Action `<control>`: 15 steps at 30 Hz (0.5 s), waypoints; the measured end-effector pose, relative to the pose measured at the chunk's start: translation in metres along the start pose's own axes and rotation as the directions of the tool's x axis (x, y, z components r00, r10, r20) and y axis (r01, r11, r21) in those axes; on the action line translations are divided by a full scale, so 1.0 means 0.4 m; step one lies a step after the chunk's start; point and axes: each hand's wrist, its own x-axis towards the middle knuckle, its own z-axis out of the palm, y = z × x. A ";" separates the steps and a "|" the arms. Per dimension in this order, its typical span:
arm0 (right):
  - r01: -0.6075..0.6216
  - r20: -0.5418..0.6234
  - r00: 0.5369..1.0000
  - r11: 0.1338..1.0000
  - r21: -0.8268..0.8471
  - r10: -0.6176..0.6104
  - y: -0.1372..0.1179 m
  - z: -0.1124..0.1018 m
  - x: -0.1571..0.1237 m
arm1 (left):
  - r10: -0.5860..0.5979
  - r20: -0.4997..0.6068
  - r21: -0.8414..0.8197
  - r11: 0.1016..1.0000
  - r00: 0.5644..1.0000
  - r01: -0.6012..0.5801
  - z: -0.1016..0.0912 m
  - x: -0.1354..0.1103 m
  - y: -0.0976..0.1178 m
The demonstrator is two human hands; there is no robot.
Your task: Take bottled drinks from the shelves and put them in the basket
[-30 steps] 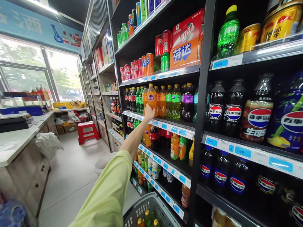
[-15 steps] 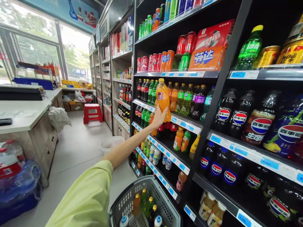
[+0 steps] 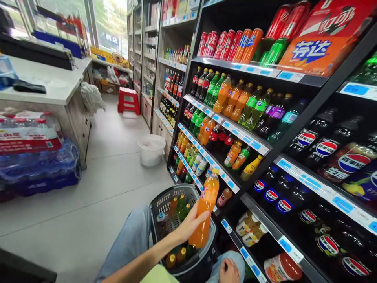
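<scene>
My left hand (image 3: 187,227) is closed round an orange soda bottle (image 3: 206,204) with a yellow cap. It holds the bottle tilted just above a grey plastic basket (image 3: 165,198). Several smaller bottles lie in the basket, which sits by my knees. My right hand (image 3: 229,272) shows at the bottom edge beside the basket, fingers curled; what it grips is hidden. The black drinks shelf (image 3: 235,131) stands to the right, with more orange and green bottles in rows.
A white bucket (image 3: 151,149) stands on the floor by the shelf foot. A red stool (image 3: 127,100) is farther down the aisle. Shrink-wrapped water packs (image 3: 32,157) lie at the left against a white-topped counter (image 3: 55,86).
My left hand pulled the orange bottle off the upper shelf row and brought it down to the basket. My view dropped lower, and the right hand came into view.
</scene>
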 end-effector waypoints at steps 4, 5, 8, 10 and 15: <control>-0.133 -0.214 0.963 0.980 0.150 0.164 -0.011 0.050 0.001 | -0.150 0.009 -0.118 0.982 0.989 0.150 -0.001 -0.116 -0.098; -0.129 -0.228 0.957 0.965 0.229 0.182 -0.015 0.047 0.000 | -0.177 0.020 -0.114 0.977 0.984 0.178 -0.004 -0.137 -0.101; -0.152 -0.186 0.955 0.922 0.355 0.230 -0.027 0.021 0.006 | -0.244 0.077 -0.076 0.965 0.967 0.250 -0.015 -0.185 -0.081; -0.183 -0.119 0.957 0.867 0.463 0.266 -0.042 0.006 0.020 | -0.273 0.104 -0.064 0.958 0.956 0.280 -0.018 -0.209 -0.061; -0.275 0.176 0.959 0.571 0.773 0.223 -0.179 0.015 0.045 | -0.341 0.142 -0.123 0.926 0.929 0.358 0.001 -0.270 -0.036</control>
